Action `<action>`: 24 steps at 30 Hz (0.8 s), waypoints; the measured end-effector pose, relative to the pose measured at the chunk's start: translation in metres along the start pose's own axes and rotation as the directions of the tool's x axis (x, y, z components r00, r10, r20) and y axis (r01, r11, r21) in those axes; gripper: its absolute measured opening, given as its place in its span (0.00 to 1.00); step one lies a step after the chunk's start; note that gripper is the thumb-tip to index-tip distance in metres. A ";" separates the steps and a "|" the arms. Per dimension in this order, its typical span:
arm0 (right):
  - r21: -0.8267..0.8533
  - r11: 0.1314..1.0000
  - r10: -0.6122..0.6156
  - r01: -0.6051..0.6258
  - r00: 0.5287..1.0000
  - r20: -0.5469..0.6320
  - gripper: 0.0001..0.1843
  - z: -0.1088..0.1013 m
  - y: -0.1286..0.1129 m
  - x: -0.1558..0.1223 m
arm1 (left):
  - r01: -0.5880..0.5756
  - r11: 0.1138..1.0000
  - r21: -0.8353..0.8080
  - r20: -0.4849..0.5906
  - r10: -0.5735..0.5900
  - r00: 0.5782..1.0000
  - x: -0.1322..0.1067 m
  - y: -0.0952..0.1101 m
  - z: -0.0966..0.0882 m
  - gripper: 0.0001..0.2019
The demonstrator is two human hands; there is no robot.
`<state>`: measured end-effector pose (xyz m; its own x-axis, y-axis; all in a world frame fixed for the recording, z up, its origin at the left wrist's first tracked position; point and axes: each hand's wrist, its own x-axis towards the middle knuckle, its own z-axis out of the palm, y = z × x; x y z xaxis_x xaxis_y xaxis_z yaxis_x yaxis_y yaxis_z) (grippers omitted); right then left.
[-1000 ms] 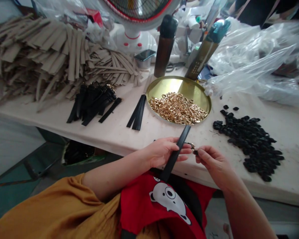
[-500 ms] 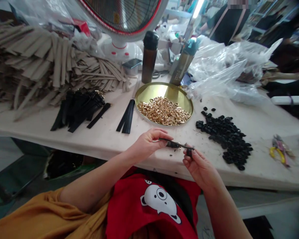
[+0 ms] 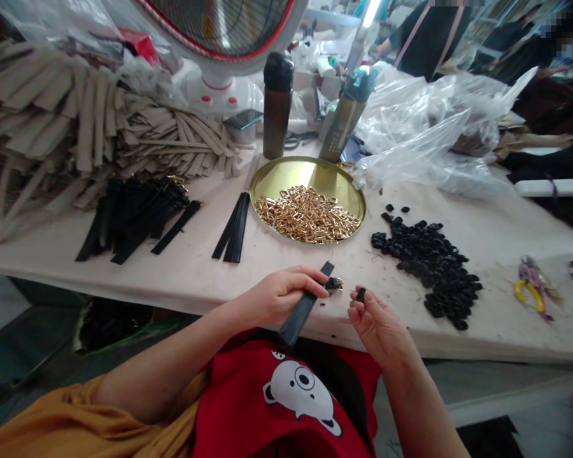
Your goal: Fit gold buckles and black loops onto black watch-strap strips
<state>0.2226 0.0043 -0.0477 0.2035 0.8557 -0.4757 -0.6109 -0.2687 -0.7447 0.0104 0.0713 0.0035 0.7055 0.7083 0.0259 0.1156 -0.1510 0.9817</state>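
Observation:
My left hand (image 3: 286, 294) is closed on a flat black strap (image 3: 300, 319), which slants across the table's front edge. Just beyond its fingertips lies a small black piece with a gold buckle (image 3: 337, 284). My right hand (image 3: 379, 324) pinches a small black loop (image 3: 360, 294) between thumb and fingers. A gold-coloured round tray (image 3: 286, 166) beyond the hands holds a heap of gold buckles (image 3: 310, 216). To the right spreads a pile of black loops (image 3: 430, 264). Several loose black straps (image 3: 233, 229) lie left of the tray.
Buckled black straps (image 3: 134, 216) are bunched at the left, before a heap of beige strips (image 3: 42, 108). A fan (image 3: 219, 32), a dark bottle (image 3: 277, 108) and plastic bags (image 3: 410, 133) line the back. Yellow-handled pliers (image 3: 530, 292) lie at far right.
The strap was stretched between both hands; now only my left hand holds it, turned lengthwise towards me. My right hand has come away with the loop. The camera view has shifted slightly.

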 end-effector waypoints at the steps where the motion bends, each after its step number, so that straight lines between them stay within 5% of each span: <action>1: 0.005 1.000 -0.005 0.005 1.000 -0.005 0.11 0.000 0.000 0.002 | 0.008 0.999 -0.043 0.050 -0.006 0.999 0.000 0.003 -0.001 0.13; 6: 0.037 0.999 0.019 -0.019 1.000 -0.010 0.14 -0.003 0.000 0.008 | 0.031 0.995 -0.097 0.187 -0.012 0.982 0.004 0.009 -0.005 0.16; 9: 0.070 0.997 0.044 -0.042 0.999 -0.021 0.14 -0.005 0.001 0.009 | 0.049 0.995 -0.089 0.194 -0.030 0.980 0.005 0.003 -0.001 0.20; 12: 0.085 0.996 0.043 -0.040 0.998 -0.036 0.12 -0.005 0.002 0.010 | 0.070 0.996 -0.051 0.155 -0.062 0.986 0.003 -0.001 0.006 0.13; 19: 0.041 0.999 0.003 -0.002 0.999 -0.042 0.14 -0.004 0.003 0.009 | -0.090 0.994 0.066 0.150 0.079 0.985 -0.003 0.001 0.016 0.05; 24: -0.003 1.000 0.006 -0.006 1.000 -0.029 0.14 0.000 0.000 0.000 | -0.146 0.983 0.116 0.226 0.117 0.967 -0.008 -0.006 0.022 0.11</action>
<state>0.2227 0.0042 -0.0477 0.2219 0.8413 -0.4930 -0.6098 -0.2748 -0.7434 0.0196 0.0510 -0.0067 0.8537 0.5116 0.0972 0.0916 -0.3314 0.9390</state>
